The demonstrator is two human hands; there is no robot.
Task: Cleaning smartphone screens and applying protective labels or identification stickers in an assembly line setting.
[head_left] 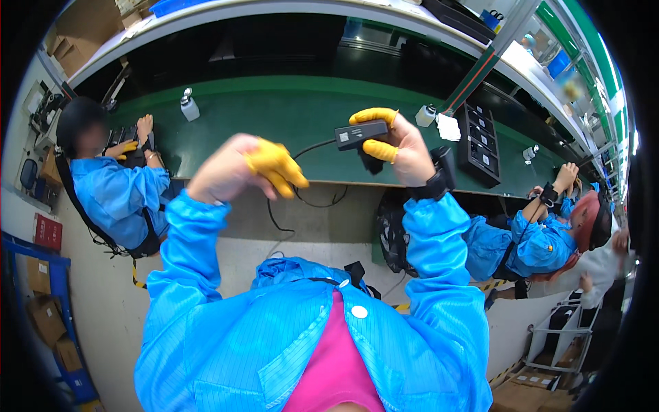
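Head view: where is the box [362, 135] sitting relative to the hands?

It is resting in the right hand [411, 156], toward the near edge of the green surface [233, 113]. The left hand [248, 167] is hanging off to its left, a little closer to the body.

Which way is it lying?

Its long axis is running roughly left to right, tilting up slightly at the right. One end is facing the left hand; the other is sitting within the right grip.

So the right hand is nearer?

Yes, it is touching the box, pinching it between thumb and fingers. The left is hanging well apart from it.

What are the left fingers doing?

They are bending partway and pointing right and down. A cable [312, 147] is leaving the box's left end and running toward them; I cannot tell whether they are gripping it.

Anything nearby?

A bottle [425, 117] is standing beyond the right hand, and a tray [480, 175] is lying to its right.
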